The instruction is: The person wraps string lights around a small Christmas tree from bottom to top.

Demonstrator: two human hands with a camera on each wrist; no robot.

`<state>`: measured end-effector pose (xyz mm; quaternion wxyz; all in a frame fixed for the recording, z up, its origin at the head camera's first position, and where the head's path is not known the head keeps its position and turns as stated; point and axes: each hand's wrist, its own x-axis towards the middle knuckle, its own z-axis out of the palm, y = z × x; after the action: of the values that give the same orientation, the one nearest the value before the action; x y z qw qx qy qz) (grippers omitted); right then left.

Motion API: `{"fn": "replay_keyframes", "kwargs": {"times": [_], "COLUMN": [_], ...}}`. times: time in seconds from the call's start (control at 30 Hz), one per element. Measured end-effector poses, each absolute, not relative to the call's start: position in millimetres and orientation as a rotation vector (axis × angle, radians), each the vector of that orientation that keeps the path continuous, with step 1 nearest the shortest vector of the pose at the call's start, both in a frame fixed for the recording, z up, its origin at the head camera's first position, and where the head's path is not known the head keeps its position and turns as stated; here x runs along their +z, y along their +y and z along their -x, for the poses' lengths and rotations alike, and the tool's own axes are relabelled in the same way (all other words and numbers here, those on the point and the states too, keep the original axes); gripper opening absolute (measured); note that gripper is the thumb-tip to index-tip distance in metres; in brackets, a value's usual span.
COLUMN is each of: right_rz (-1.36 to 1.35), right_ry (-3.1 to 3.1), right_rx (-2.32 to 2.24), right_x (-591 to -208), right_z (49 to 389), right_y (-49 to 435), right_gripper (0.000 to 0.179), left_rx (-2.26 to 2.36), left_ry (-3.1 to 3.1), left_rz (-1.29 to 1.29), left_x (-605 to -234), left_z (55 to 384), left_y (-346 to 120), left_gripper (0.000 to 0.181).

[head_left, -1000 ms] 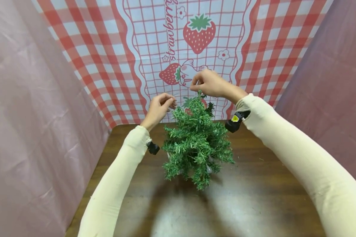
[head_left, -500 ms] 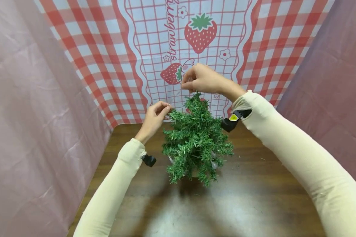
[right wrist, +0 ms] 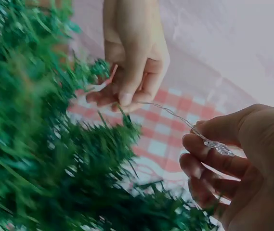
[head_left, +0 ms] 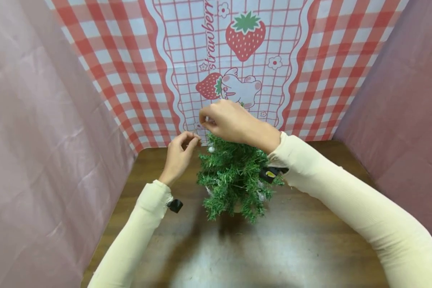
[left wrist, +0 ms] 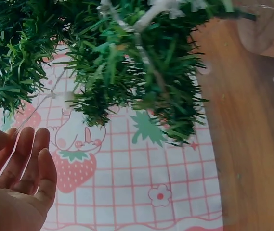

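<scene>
A small green artificial Christmas tree (head_left: 234,176) stands on the table, its top partly hidden behind my right hand (head_left: 232,120). Thumb and finger of that hand pinch a thin twisted wire of a fairy light string (right wrist: 175,115); a clear, beaded-looking bulb (right wrist: 218,147) lies against the fingers. My left hand (head_left: 177,156) is at the tree's upper left and pinches the same wire between thumb and index finger, its other fingers loosely bent. In the left wrist view the wire runs from these fingers up to the branches. One whitish bulb (head_left: 211,149) shows at the upper left branches.
More clear bulbs (head_left: 261,196) hang low on the tree's right side. The brown wooden table (head_left: 309,240) carries a few small bits. Behind it hangs a red checked strawberry cloth (head_left: 288,40); pink curtains (head_left: 39,140) flank both sides.
My right hand has moved left across the tree's top and then down in front of it. My left hand has drawn back, left and downward, from the branches.
</scene>
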<state>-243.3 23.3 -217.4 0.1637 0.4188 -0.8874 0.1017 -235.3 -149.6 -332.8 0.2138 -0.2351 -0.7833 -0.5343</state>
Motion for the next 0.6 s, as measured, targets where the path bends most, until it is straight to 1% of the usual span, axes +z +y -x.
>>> {"fn": "replay_keyframes", "kwargs": {"times": [0.1, 0.27, 0.47, 0.6], "right_rz": [-1.224, -1.23, -1.193, -1.178], "right_ry": [-2.531, -2.465, -2.306, -2.25], "right_rx": [0.304, 0.306, 0.232, 0.277], "right_x": [-228.4, -241.3, -246.8, -250.8], "right_z": [236.8, 228.8, 217.5, 207.1], "right_y": [22.1, 33.3, 40.0, 44.4], "right_gripper": [0.014, 0.013, 0.012, 0.012], "left_rx": [-1.445, -1.388, -1.326, -1.244], "left_ry": [-2.164, -2.133, -2.043, -2.003], "left_rz": [0.627, 0.623, 0.618, 0.668], "left_x": [-339.4, -345.1, -342.2, -344.6], "left_z": [228.2, 215.6, 197.6, 189.0], "left_y": [-156.5, -159.3, -163.0, -164.7], "left_gripper": [0.015, 0.012, 0.01, 0.008]}}
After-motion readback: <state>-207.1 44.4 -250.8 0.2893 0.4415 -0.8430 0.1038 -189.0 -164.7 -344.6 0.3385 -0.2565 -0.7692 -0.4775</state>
